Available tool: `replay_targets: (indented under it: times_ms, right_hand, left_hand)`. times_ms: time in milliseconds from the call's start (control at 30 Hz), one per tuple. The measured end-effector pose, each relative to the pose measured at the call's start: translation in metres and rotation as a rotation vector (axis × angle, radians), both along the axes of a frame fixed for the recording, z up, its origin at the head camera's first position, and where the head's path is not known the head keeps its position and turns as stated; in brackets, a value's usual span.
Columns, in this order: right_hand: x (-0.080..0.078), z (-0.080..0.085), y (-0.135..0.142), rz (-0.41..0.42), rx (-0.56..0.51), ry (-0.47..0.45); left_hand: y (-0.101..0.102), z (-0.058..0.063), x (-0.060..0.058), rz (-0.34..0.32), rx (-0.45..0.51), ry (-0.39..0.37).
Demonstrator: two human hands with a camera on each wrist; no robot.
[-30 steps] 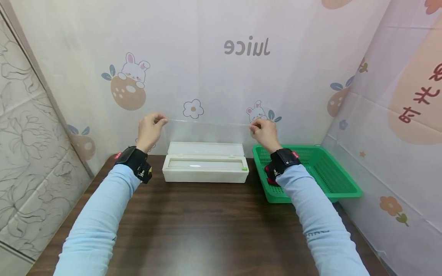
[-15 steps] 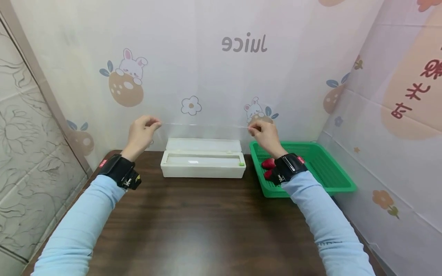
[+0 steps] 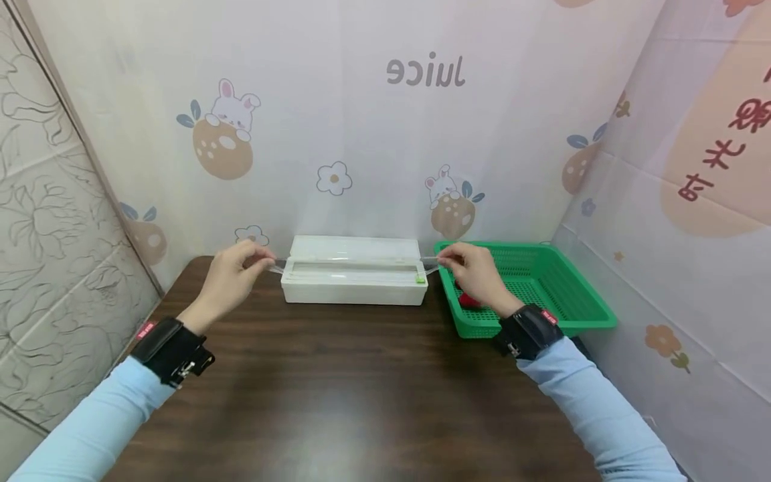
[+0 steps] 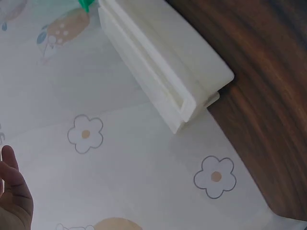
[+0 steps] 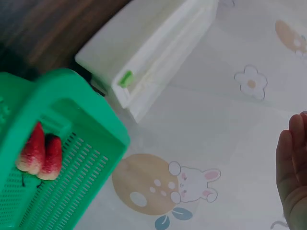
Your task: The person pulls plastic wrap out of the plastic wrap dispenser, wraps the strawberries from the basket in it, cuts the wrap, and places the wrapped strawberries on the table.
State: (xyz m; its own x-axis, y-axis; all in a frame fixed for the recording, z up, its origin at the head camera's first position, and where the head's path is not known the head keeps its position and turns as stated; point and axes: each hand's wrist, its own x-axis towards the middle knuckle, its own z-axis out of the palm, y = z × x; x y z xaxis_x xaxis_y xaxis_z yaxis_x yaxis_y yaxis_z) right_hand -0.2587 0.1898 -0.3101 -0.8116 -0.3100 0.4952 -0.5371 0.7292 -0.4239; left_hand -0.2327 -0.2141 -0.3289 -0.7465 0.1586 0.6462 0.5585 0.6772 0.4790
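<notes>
A clear sheet of cling film (image 3: 430, 259) stretches between both hands, low over the white cling film dispenser (image 3: 355, 291) in the head view. My left hand (image 3: 233, 276) pinches the film's left end between thumb and fingers, beside the box's left end. On the other side, my right hand (image 3: 476, 273) pinches the right end, over the near-left part of the green basket (image 3: 536, 328). The dispenser's lid (image 3: 355, 246) stands raised at the back, and a green slider (image 3: 420, 280) sits at its right front. Each wrist view shows only part of its hand at the border.
Red things with pale ends (image 5: 53, 160) lie in the basket, partly hidden by the right hand in the head view. The dark wooden table (image 3: 337, 388) reaches back to a printed curtain (image 3: 373, 134). Another patterned sheet (image 3: 54, 221) hangs at the left.
Both hands have come down and slightly apart, lowering the film from in front of the curtain to the dispenser's height. Both keep their pinch on it.
</notes>
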Motion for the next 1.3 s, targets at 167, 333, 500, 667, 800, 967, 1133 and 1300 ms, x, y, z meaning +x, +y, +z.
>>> replay_targets:
  times_ms: [167, 333, 500, 667, 800, 967, 1133, 1300]
  right_hand:
    - [0.021, -0.016, 0.005, 0.055, 0.049, 0.069]
    - [0.041, -0.038, 0.008, 0.118, 0.099, 0.175]
    - [0.059, -0.064, 0.012, 0.162, 0.253, 0.277]
    - [0.069, -0.092, 0.015, 0.236, 0.432, 0.388]
    - [0.07, -0.11, 0.014, 0.302, 0.502, 0.452]
    - [0.071, -0.126, 0.014, 0.342, 0.501, 0.47]
    - [0.07, -0.138, 0.014, 0.335, 0.485, 0.457]
    - [0.069, -0.152, 0.014, 0.325, 0.56, 0.463]
  left_hand:
    - [0.0, -0.015, 0.02, 0.008, -0.026, 0.005]
    - [-0.001, -0.038, 0.041, -0.045, -0.097, 0.085]
    - [-0.004, -0.069, 0.054, -0.18, -0.213, 0.258]
    - [-0.006, -0.099, 0.061, -0.294, -0.279, 0.299]
    - [-0.009, -0.116, 0.065, -0.353, -0.28, 0.255]
    - [-0.013, -0.132, 0.066, -0.352, -0.299, 0.219]
    - [-0.015, -0.141, 0.061, -0.352, -0.337, 0.247]
    - [-0.015, -0.154, 0.057, -0.368, -0.381, 0.289]
